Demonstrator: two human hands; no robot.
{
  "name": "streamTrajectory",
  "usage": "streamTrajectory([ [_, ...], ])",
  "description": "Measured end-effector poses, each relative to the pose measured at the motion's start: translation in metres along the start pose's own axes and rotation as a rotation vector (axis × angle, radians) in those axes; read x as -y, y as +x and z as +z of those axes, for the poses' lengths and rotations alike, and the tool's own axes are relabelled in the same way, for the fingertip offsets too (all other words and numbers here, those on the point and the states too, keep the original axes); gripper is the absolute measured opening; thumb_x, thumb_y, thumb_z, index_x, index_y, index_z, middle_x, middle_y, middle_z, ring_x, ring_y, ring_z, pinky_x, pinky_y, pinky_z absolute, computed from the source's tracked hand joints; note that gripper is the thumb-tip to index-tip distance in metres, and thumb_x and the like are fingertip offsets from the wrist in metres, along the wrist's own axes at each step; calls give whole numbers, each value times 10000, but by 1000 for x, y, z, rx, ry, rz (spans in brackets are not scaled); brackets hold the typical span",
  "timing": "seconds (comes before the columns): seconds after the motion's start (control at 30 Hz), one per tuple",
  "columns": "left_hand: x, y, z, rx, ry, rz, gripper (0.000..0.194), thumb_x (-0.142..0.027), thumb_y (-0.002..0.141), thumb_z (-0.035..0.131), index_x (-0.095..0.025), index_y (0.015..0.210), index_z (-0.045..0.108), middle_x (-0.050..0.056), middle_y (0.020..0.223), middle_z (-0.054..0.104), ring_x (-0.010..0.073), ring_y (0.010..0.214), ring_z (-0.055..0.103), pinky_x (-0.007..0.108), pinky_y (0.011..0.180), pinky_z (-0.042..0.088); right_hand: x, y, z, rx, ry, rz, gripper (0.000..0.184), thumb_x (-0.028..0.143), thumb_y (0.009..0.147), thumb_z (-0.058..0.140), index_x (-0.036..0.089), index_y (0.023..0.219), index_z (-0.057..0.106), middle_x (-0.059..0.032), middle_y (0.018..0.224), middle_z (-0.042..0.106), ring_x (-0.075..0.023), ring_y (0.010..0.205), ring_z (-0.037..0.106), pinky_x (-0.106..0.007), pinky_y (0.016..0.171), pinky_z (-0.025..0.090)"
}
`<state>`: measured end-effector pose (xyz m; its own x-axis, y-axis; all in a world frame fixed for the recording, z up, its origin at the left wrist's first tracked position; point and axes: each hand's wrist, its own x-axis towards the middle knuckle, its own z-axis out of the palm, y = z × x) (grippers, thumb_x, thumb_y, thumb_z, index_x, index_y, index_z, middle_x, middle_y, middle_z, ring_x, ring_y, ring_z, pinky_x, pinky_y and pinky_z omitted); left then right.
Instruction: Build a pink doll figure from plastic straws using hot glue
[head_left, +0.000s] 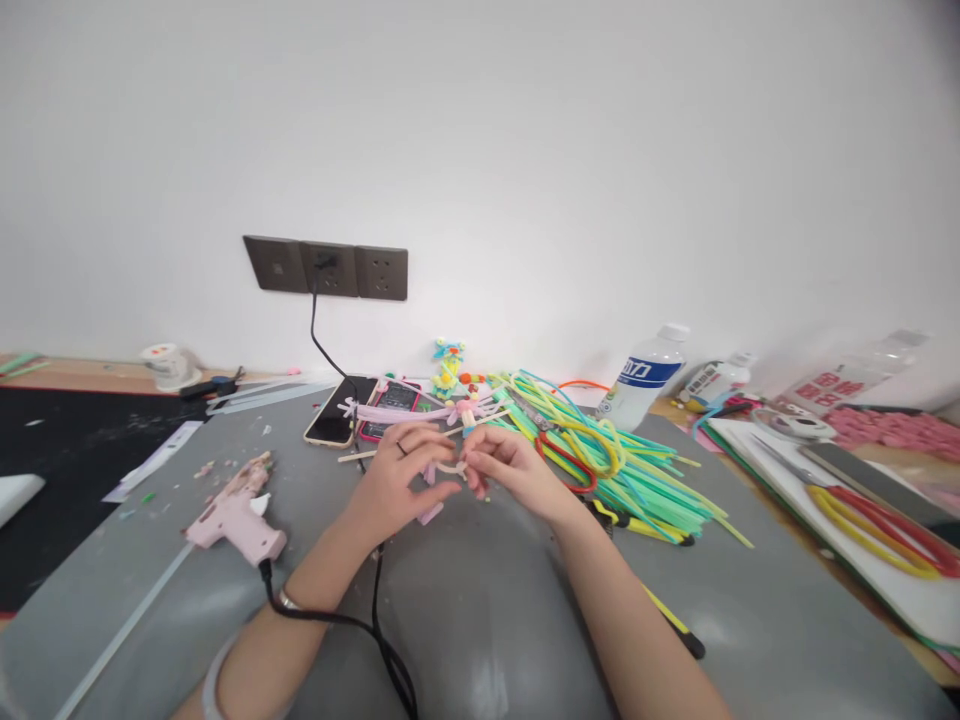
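Observation:
My right hand [510, 468] is closed, its thumb and fingertips pinching a short pale strip [450, 468] that looks like a piece of pipe cleaner. Just left of it, my left hand [401, 478] has its thumb stretched out apart from the curved fingers. The strip's free end points into that gap, and I see no firm grip there. Beneath and behind the left hand lie small pink pieces [430, 514]. Beyond both hands rests a pink pipe-cleaner figure [465, 408] with long lilac stems [390, 413].
A pink glue gun [238, 515] lies left, its black cord [330, 616] crossing under my left forearm. Pipe cleaners [645, 490] are piled right, near a bottle [645, 375]. Two phones [341, 412] lie behind. Scissors [877, 530] sit far right.

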<state>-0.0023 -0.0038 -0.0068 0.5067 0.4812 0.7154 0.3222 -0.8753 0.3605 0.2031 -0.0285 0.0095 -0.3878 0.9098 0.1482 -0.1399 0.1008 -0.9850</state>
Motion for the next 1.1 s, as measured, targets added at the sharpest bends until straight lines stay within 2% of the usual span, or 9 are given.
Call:
streamTrajectory([
  [0.03,0,0,0,23,-7,14,103,-313,909,641,-212,925,659,51,944,723,225,1039,608,384,957,449,0,1,2,7,-2,-6,270,439,859,699,185,842,606,26,630,631,-97,520,573,-218,528,464],
  [0.1,1,-1,0,24,-18,5,182,-277,958,557,-198,819,644,40,817,706,207,934,620,349,886,467,0,2,4,-1,-15,-26,267,434,867,691,188,844,590,27,645,625,-94,543,571,-214,547,461],
  [0.23,0,-4,-1,44,-27,-87,248,-251,1002,437,-182,886,645,30,765,692,148,684,620,249,667,469,-2,-1,6,-64,-87,-120,263,431,891,659,196,817,567,23,666,608,-99,556,550,-222,548,450],
  [0.37,-1,-5,0,56,27,-165,259,-276,1009,419,-179,954,653,19,726,699,134,591,611,229,597,418,-11,-11,17,-262,-199,-273,219,375,914,637,199,798,579,21,674,587,-96,545,514,-226,537,424],
  [0.5,-3,-3,-1,155,-18,-269,295,-309,998,415,-180,898,660,19,710,678,137,590,584,234,600,382,-20,-17,24,-442,-149,-347,226,383,914,635,201,793,574,27,657,580,-95,529,501,-220,510,409],
  [0.63,-1,0,-2,239,-279,-435,334,-359,970,420,-164,845,661,6,674,614,122,559,503,224,552,337,-22,-13,20,-543,27,-342,263,419,844,714,209,775,572,46,613,596,-89,500,507,-206,497,410],
  [0.83,5,0,2,250,-699,-666,445,-523,933,443,-133,940,657,-56,544,442,92,478,339,203,483,259,-21,-10,12,-557,383,-193,331,395,697,840,210,744,570,-22,943,754,-126,699,690,-213,601,535],
  [0.93,6,1,3,240,-749,-726,427,-547,889,510,-139,942,625,-46,529,510,87,459,342,197,462,248,-23,-11,11,-579,438,-179,356,387,661,866,210,725,564,-27,849,767,-135,669,704,-215,600,557],
  [1.1,5,3,0,79,-653,-759,335,-472,809,631,-151,902,612,-35,490,582,85,434,398,190,454,285,-25,-12,10,-620,488,-147,368,374,618,895,191,704,588,-15,737,749,-127,624,708,-193,592,572],
])
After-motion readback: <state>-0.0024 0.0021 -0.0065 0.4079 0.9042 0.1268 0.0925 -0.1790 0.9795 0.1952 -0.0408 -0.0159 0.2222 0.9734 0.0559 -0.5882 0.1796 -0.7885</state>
